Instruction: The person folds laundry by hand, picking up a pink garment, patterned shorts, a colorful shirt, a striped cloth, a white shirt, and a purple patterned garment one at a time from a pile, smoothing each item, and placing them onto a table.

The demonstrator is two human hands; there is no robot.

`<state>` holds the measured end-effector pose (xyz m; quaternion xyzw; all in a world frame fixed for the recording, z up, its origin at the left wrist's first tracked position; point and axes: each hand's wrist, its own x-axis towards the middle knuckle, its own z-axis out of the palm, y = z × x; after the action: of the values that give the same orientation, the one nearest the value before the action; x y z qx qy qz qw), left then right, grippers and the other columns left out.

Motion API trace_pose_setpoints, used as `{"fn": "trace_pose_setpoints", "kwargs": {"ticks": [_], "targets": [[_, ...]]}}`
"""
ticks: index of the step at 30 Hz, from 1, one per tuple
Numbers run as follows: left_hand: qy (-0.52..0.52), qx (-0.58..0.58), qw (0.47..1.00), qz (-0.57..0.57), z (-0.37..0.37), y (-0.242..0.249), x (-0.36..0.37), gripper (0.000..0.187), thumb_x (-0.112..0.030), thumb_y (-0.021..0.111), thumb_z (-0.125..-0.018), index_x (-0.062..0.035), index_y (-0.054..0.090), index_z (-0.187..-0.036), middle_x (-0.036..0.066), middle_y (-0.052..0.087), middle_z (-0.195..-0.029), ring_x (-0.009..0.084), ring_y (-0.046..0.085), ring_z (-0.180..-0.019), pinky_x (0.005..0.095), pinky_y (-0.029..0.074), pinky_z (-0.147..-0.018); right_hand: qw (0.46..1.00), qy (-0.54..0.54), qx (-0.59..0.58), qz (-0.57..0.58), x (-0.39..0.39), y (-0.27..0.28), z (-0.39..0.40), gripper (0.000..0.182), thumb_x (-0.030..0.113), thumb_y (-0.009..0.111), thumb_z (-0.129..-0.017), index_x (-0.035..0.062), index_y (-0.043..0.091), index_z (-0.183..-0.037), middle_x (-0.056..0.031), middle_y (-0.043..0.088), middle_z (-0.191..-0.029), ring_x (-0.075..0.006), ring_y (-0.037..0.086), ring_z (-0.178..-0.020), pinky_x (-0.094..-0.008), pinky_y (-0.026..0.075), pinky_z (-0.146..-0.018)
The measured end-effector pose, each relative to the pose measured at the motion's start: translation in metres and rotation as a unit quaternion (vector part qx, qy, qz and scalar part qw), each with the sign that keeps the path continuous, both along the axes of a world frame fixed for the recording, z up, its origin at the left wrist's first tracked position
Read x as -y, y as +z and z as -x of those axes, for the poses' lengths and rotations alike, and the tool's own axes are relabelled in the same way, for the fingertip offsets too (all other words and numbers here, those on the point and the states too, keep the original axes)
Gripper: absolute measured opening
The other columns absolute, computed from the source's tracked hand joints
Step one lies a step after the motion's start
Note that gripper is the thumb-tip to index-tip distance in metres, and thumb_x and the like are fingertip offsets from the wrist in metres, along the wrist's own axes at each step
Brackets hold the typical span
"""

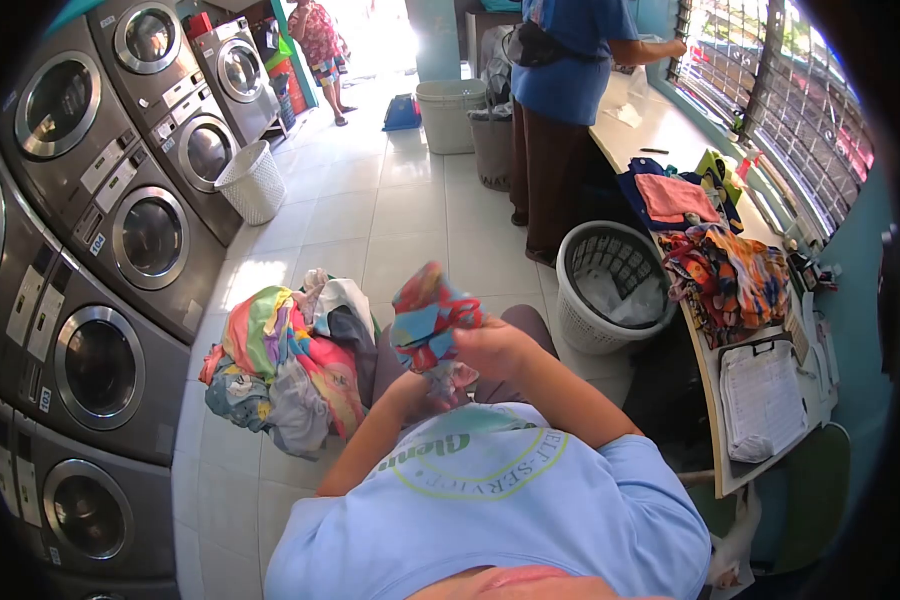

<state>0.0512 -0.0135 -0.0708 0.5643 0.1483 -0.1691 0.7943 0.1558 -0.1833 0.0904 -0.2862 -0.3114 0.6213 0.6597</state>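
Note:
A small, brightly printed piece of clothing [425, 322] in red, blue and yellow is bunched up in front of my chest. My right hand [486, 346] is closed on its right side, fingers wrapped into the fabric. Lower down, my left hand [432, 390] grips the bottom of the same garment, its fingers partly covered by the cloth. To the left, a large heap of mixed laundry [295, 365] sits beside my knees, with striped, pink, grey and white pieces in it.
Stacked washing machines [150, 235] line the left wall. A white basket [253, 183] stands before them. At right are a grey laundry basket [610, 335] and a long table [715, 380] bearing folded clothes [725, 275] and a clipboard [760, 395]. A person [567, 110] stands at the table.

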Motion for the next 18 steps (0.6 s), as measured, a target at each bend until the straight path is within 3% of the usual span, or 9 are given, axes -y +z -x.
{"fn": "trace_pose_setpoints", "kwargs": {"ticks": [4,5,7,11,13,15,16,17,18], "targets": [[0.059,0.18,0.938,0.289,0.022,0.073,0.014,0.054,-0.041,0.054,-0.09,-0.0037,0.048,-0.128,0.015,0.057,-0.122,0.0309,0.062,-0.101,0.0457,0.054,-0.082,0.986,-0.065,-0.129,-0.088,0.002,0.004,-0.014,0.057,0.032,0.062,-0.087,0.0055,0.042,-0.133,-0.0138,0.054,-0.128,-0.0298,0.055,-0.115,-0.0475,0.042,-0.099],[0.152,0.283,0.916,0.24,0.023,0.096,0.017,0.054,-0.041,0.047,-0.093,-0.0036,0.044,-0.132,0.015,0.049,-0.133,0.0324,0.053,-0.116,0.0511,0.045,-0.096,0.981,-0.076,-0.158,-0.083,0.005,0.006,-0.02,0.054,0.031,0.061,-0.088,0.0061,0.043,-0.133,-0.0139,0.055,-0.127,-0.0297,0.056,-0.114,-0.0477,0.042,-0.099],[0.151,0.423,0.833,0.323,0.04,0.117,-0.009,0.055,-0.041,0.043,-0.095,-0.0029,0.042,-0.134,0.016,0.047,-0.136,0.0334,0.046,-0.124,0.0545,0.038,-0.103,0.976,-0.092,-0.177,-0.088,0.0,-0.007,-0.033,0.051,0.03,0.055,-0.091,0.0073,0.041,-0.135,-0.0141,0.053,-0.129,-0.0306,0.055,-0.115,-0.0481,0.041,-0.101],[0.222,0.257,0.937,0.086,0.072,0.17,0.02,0.064,-0.045,0.052,-0.088,-0.0042,0.041,-0.135,0.016,0.052,-0.129,0.0328,0.055,-0.112,0.0517,0.04,-0.1,0.982,-0.084,-0.154,-0.067,-0.012,-0.029,-0.039,0.048,0.024,0.058,-0.09,0.0078,0.043,-0.132,-0.0125,0.056,-0.126,-0.0283,0.059,-0.11,-0.0463,0.044,-0.098],[-0.054,0.381,0.921,-0.063,0.054,0.174,0.01,0.061,-0.039,0.056,-0.087,-0.0045,0.043,-0.135,0.016,0.052,-0.128,0.0329,0.055,-0.112,0.0461,0.038,-0.102,0.982,-0.094,-0.13,-0.099,-0.015,-0.02,-0.051,0.049,0.021,0.059,-0.089,0.0088,0.042,-0.133,-0.0114,0.056,-0.124,-0.0277,0.06,-0.108,-0.0444,0.047,-0.095],[-0.375,0.419,0.79,-0.245,0.016,0.159,0.013,0.049,-0.029,0.053,-0.09,-0.0048,0.047,-0.132,0.015,0.047,-0.134,0.0329,0.045,-0.124,0.0457,0.032,-0.106,0.981,-0.046,-0.132,-0.138,-0.008,0.017,-0.062,0.046,0.018,0.061,-0.087,0.0105,0.046,-0.13,-0.0107,0.059,-0.119,-0.0246,0.061,-0.105,-0.0394,0.05,-0.09],[-0.391,0.196,0.744,-0.505,0.006,0.166,0.021,0.041,-0.028,0.055,-0.088,-0.0091,0.054,-0.124,0.012,0.053,-0.13,0.0287,0.048,-0.121,0.0437,0.038,-0.1,0.993,-0.008,-0.019,-0.119,-0.001,0.042,-0.061,0.04,0.016,0.061,-0.086,0.0078,0.051,-0.124,-0.011,0.06,-0.115,-0.0234,0.062,-0.1,-0.0379,0.051,-0.088],[-0.249,0.315,0.566,-0.72,-0.012,0.119,0.008,0.037,-0.029,0.055,-0.086,-0.0129,0.057,-0.12,0.012,0.058,-0.122,0.0264,0.055,-0.113,0.0415,0.042,-0.094,0.99,0.029,0.094,-0.099,0.005,0.063,-0.058,0.033,0.013,0.062,-0.086,0.005,0.055,-0.117,-0.0113,0.061,-0.112,-0.0222,0.063,-0.095,-0.0364,0.052,-0.085],[-0.079,0.397,0.325,-0.855,-0.03,0.074,-0.006,0.034,-0.031,0.056,-0.085,-0.0166,0.06,-0.115,0.011,0.063,-0.115,0.0242,0.061,-0.104,0.0393,0.045,-0.087,0.973,0.067,0.207,-0.078,0.011,0.081,-0.054,0.026,0.011,0.062,-0.085,0.0023,0.059,-0.11,-0.0116,0.063,-0.108,-0.021,0.064,-0.09,-0.0348,0.053,-0.082]]}}
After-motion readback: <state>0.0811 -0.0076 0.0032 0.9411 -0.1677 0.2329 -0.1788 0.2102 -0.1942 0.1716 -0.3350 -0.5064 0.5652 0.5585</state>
